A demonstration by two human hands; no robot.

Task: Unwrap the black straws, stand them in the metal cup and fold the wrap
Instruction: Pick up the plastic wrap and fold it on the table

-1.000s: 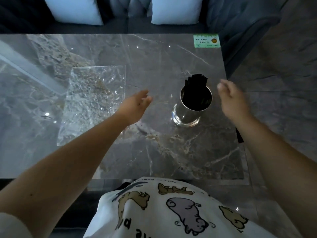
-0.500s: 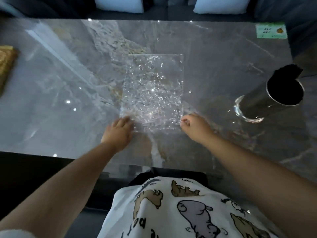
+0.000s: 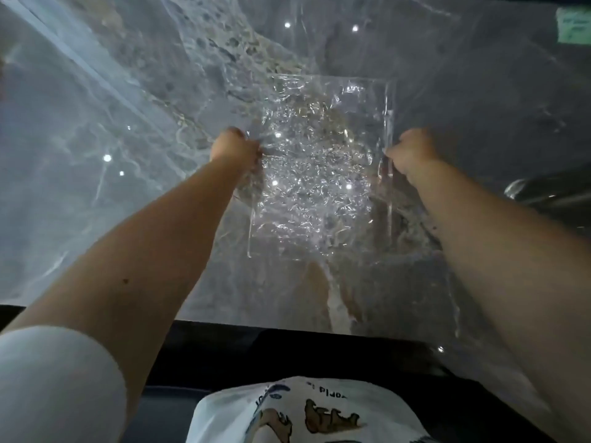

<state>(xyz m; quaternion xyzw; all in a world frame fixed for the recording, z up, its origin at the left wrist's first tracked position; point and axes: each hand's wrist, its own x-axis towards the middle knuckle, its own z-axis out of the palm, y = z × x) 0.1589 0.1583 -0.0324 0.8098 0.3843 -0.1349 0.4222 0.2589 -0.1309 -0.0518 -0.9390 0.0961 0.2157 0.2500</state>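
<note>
Both hands now pinch the crinkled clear plastic wrap (image 3: 315,167), raised from its near corners half a second ago.
Left hand (image 3: 235,148) and right hand (image 3: 412,150) grip opposite edges; folding judged begun.

Glossy grey marble table (image 3: 96,129) veined in white and brown, dotted with small bright reflections of lights. Green label (image 3: 574,25) near its far right corner. Dark floor below the near edge.

- Crinkled clear wrap (image 3: 319,167) lying on the grey marble table (image 3: 96,139).
- Left hand (image 3: 235,150) pinching its left edge; right hand (image 3: 411,150) pinching its right edge.
- Metal cup (image 3: 550,195) showing blurred at far right, contents hidden.
- Green label (image 3: 574,25) sitting at the far corner.
</note>
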